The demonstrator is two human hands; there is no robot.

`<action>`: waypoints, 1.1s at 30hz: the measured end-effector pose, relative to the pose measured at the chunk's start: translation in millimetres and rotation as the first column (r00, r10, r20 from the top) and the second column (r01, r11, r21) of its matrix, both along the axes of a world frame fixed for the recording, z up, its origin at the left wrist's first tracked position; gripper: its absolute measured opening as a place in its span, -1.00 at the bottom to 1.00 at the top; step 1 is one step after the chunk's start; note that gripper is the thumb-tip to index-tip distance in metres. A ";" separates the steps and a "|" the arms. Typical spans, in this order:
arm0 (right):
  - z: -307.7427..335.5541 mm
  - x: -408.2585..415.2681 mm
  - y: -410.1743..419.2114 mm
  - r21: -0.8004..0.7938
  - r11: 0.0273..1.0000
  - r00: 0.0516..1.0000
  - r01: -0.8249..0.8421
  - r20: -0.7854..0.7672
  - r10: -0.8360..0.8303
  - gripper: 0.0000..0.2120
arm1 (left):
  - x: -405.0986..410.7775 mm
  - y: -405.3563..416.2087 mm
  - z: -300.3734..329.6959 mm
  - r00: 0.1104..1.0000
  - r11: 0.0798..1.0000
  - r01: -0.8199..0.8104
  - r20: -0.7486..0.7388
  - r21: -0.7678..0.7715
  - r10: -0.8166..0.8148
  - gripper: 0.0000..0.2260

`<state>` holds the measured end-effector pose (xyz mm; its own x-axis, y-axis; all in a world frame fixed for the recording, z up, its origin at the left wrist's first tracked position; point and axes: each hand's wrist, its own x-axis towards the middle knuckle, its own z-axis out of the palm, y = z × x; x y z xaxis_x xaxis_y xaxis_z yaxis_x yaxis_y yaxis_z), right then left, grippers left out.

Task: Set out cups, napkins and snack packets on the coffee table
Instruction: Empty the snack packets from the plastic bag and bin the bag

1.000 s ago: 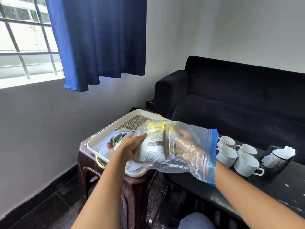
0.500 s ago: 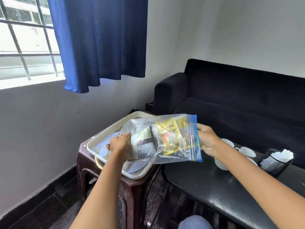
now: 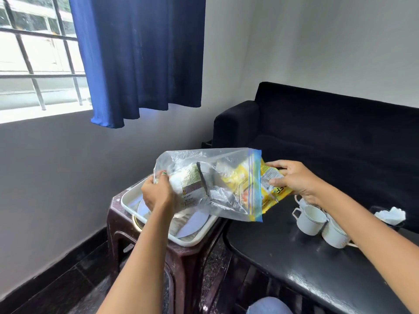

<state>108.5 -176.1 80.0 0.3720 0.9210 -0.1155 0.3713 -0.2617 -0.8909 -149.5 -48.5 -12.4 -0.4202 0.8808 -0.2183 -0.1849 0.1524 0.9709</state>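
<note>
Snack packets sit in a clear zip-top plastic bag with a blue seal strip (image 3: 210, 184), which we hold in the air above the near edge of the side stool and the left end of the coffee table. Our left hand (image 3: 157, 193) is closed around the bag's sealed bottom end, gripping through the plastic a white snack packet with a dark band (image 3: 191, 183) that lies wholly inside. Our right hand (image 3: 292, 180) is closed on a yellow snack packet (image 3: 271, 189), thumb on top and fingers beneath; that packet sticks halfway out through the bag's open mouth, its inner half visible through the plastic.

Beneath the bag and our left forearm, a white rectangular plastic tray (image 3: 192, 240) rests on a dark brown plastic stool (image 3: 181, 264), with a round pale plate (image 3: 192, 225) lying in the tray. Just beside the stool to the right stands the glossy black coffee table (image 3: 283, 257). On it, under our right wrist, white ceramic cups with handles (image 3: 310, 219) are grouped close together, touching or nearly so. Near them, farther right, a black mesh holder (image 3: 393, 224) contains white paper napkins (image 3: 391, 214).

Behind the table is a black fabric sofa (image 3: 340, 132). A blue curtain (image 3: 140, 57) hangs over a barred window (image 3: 34, 64) on the left wall.
</note>
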 end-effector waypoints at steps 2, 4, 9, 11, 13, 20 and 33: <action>2.2 5.9 -1.1 0.025 0.998 0.998 0.058 -0.042 -0.056 -0.59 | -2.8 1.0 1.5 0.998 0.998 -0.052 0.040 -0.030 0.053 -0.87; 1.7 12.9 -1.1 0.044 0.990 0.986 0.136 -0.105 -0.131 -0.61 | -5.8 1.8 -1.3 0.993 0.994 -0.083 0.077 -0.068 0.088 -0.82; -14.9 20.2 0.8 0.070 0.950 0.930 0.304 -0.236 -0.280 -0.56 | -12.7 -3.2 -10.8 0.980 0.977 -0.170 0.084 -0.127 0.181 -0.78; -22.8 19.1 2.3 0.127 0.909 0.894 0.397 -0.276 -0.352 -0.57 | -17.8 -1.0 -7.0 0.945 0.955 -0.275 0.150 -0.114 0.290 -0.82; -30.0 16.2 5.6 0.179 0.876 0.881 0.447 -0.257 -0.397 -0.56 | -25.7 2.8 -3.7 0.910 0.931 -0.352 0.196 -0.097 0.365 -0.83; -45.7 -25.1 39.7 0.349 0.895 0.860 0.279 0.324 -0.395 -0.57 | -38.0 -0.4 -4.1 0.837 0.901 -0.399 0.332 -0.170 0.434 -0.86; -123.4 -93.0 84.1 -0.148 0.917 0.410 -0.369 0.860 0.304 -0.83 | -50.7 3.5 1.5 0.630 0.866 -0.398 0.596 -0.303 0.498 -0.83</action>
<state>15.5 -92.0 -43.4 -0.0912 0.9877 0.1267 0.9918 0.1015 -0.0771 -200.2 -45.0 -10.9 -0.4697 0.5638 -0.6794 -0.8244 -0.0048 0.5660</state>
